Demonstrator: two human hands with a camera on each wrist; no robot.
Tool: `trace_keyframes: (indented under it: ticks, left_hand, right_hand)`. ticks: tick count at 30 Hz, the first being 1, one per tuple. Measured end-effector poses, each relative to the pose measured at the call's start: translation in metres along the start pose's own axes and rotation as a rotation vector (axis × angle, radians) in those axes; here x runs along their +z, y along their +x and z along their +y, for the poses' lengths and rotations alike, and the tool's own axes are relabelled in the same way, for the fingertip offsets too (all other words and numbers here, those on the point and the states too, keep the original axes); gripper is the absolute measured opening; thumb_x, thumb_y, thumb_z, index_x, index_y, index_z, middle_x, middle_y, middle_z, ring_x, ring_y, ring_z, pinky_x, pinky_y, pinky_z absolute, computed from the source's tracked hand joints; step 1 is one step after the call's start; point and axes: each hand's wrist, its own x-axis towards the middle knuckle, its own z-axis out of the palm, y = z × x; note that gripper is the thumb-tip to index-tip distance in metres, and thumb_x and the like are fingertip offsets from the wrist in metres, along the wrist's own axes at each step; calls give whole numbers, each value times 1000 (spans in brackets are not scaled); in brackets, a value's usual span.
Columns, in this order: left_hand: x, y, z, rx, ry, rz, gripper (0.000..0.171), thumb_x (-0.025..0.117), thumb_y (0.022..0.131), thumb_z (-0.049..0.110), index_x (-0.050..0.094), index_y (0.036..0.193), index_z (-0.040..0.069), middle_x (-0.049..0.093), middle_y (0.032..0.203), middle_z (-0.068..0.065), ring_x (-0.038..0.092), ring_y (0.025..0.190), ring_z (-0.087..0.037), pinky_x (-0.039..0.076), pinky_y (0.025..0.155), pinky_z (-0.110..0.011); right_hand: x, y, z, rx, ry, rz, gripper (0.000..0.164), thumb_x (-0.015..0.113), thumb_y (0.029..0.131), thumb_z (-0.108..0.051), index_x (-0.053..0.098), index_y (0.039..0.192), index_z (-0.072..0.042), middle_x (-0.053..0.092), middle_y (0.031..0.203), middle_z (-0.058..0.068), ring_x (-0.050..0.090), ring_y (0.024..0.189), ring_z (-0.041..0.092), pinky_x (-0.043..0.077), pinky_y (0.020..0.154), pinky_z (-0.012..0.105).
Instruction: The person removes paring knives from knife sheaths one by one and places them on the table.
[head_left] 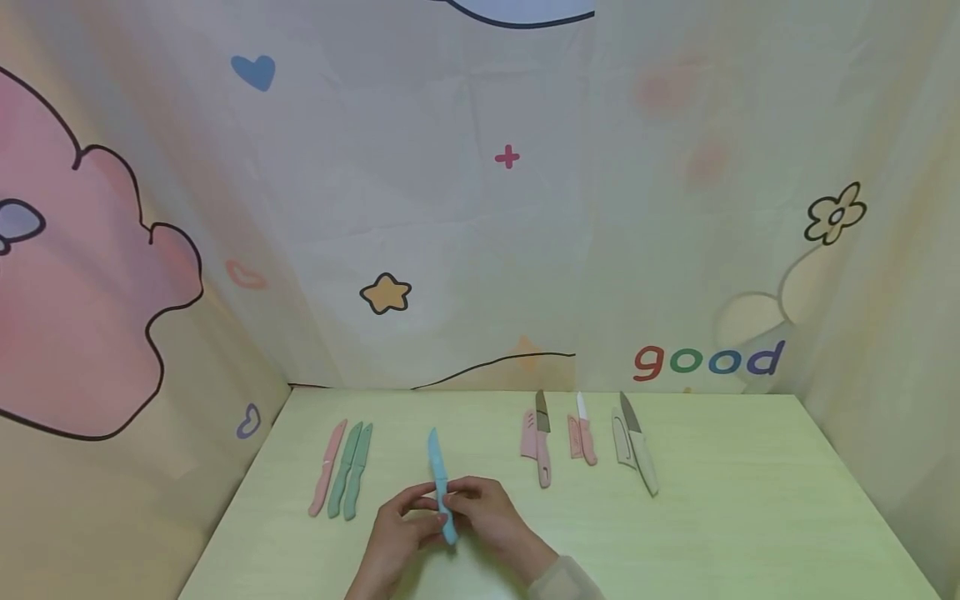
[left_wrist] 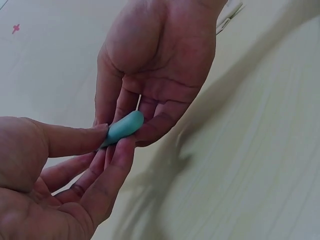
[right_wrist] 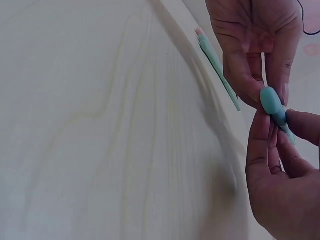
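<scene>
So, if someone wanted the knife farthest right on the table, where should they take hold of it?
Probably by the pale handle, around its middle, coming from the near right side. The handle points toward the near side, while the grey blade points away. A pale cover lies along the left of the knife, so the right looks freer for fingers.

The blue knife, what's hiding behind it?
Behind the blue knife are fingers of the left hand and right hand, then the table. Whatever it covers there can't be seen.
</scene>
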Motion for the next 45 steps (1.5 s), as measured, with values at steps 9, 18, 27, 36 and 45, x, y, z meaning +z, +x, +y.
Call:
trace_keyframes:
  ticks: [9,18,27,36,45]
  left_hand:
    - [17,-7,8,8,-42,-102,56,73,81,-1,52,134,-1,56,109,-19,66,83,-28,60,76,-42]
    - [36,-9,8,-4,-81,-182,53,73,82,1,54,132,2,56,107,-17,66,85,-30,60,76,-45]
    - [49,-1,11,-19,-64,-188,42,70,87,10,57,127,2,59,103,-17,65,90,-30,60,76,-45]
    - [67,19,18,38,-20,-153,36,63,95,20,60,122,-3,69,105,-15,64,94,-26,59,82,-43]
    - [87,35,19,64,-11,-159,33,64,92,11,59,118,-9,69,103,-22,65,90,-26,58,83,-44]
  right_hand:
    - [-19,-17,-4,5,-3,6,33,66,91,-13,60,115,10,70,92,12,65,80,24,59,71,31]
    - [-38,-34,-9,19,15,21,32,65,92,-11,58,114,11,70,86,5,65,78,23,59,67,30]
    - [-53,-50,-13,42,16,33,34,63,93,-12,57,117,12,71,91,8,65,84,25,59,70,31]
    - [-65,-63,-11,78,5,43,33,63,93,-12,58,116,11,70,90,5,62,78,19,58,67,30]
    - [-72,-79,-16,91,-14,70,33,63,94,-13,57,116,11,69,90,6,62,77,20,58,68,33]
